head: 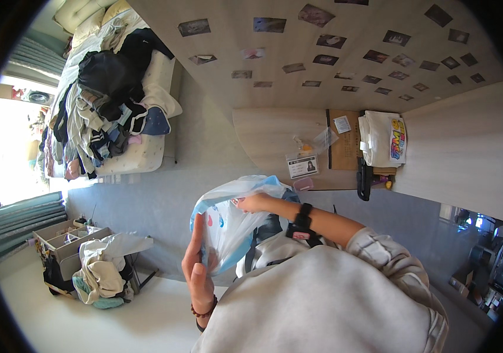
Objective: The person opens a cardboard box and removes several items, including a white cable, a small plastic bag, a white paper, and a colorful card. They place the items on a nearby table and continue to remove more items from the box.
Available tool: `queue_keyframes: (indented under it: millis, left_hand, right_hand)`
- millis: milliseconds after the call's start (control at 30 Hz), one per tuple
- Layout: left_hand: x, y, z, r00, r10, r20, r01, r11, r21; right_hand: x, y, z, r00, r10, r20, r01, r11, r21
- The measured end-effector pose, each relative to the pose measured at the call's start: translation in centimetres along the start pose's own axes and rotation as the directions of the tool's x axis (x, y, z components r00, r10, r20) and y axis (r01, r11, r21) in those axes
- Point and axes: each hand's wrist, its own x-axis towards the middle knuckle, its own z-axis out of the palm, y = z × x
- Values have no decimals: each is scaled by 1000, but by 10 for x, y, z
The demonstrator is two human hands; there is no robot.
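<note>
A white and light-blue plastic bag (233, 229) with coloured prints is spread in front of my torso. My left hand (197, 260), with a beaded bracelet at the wrist, holds the bag's left side, one finger stretched up along its edge and the thumb outside. From the right, my right hand (253, 203) reaches over the bag at its upper opening, fingers bent inward. A small pale bit shows at those fingertips; whether it is bag film or another thing is unclear. A black band with a device (301, 227) is on the right wrist. The bag's inside is mostly hidden.
Beyond the bag, a wooden desktop (260, 137) carries a photo card (303, 167), a clear pouch (325, 139) and a folded white cloth bag (379, 137). Clothes (110, 84) are heaped on a bed (145, 154) at upper left. A clothes-covered chair (138, 278) stands beside drawers (63, 240) at lower left.
</note>
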Motion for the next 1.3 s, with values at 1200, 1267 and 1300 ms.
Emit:
queue_keyframes:
  millis: [1200,1267,1300]
  left_hand:
    - [22,1,0,1000,-25,-5,25,998,-53]
    - [23,0,1,999,-32,9,32,998,-56]
    - [23,0,1,999,-31,14,32,998,-59]
  right_hand:
    - [-264,-67,-146,666,-88,-741,565,708,424]
    - [-273,-87,-141,674,-118,-730,581,694,425]
    - [-277,-94,-138,674,-143,-724,589,696,411]
